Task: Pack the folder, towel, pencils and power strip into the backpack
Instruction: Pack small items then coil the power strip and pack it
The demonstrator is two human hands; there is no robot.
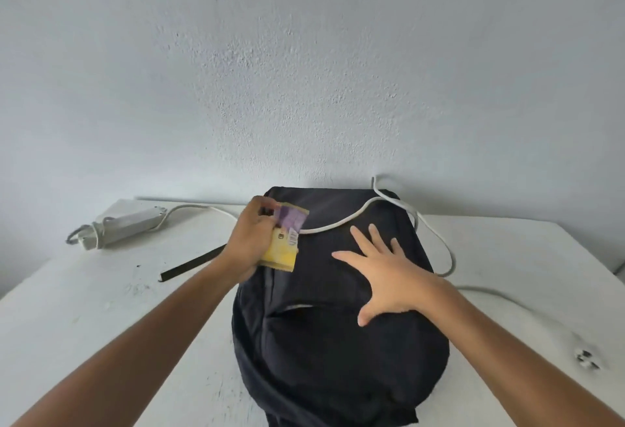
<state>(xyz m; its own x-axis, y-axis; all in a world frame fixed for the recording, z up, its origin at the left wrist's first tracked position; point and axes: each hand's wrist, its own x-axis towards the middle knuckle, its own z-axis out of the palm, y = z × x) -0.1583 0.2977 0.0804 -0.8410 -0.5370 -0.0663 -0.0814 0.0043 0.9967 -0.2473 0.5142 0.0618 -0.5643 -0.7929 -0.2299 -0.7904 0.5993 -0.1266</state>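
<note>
White table, grey wall. Left hand is gripping pencil box, long axis upright, mid-frame over backpack; right hand is pressing flat, fingers spread.

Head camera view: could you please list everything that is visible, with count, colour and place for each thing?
backpack: one, black, lying flat in the middle of the table.
pencil box: one, yellow and purple, at the backpack's far left edge, in the left hand.
power strip: one, white, at the table's far left corner, cord partly coiled beside it.
white cable: one, running across the backpack's far end and down to the table on the right.
black strap: one, flat on the table left of the backpack.
table: one, white, against the wall.
wall: pale grey, behind the table.
left hand: grips the pencil box.
right hand: fingers spread, presses flat on the backpack.
</note>
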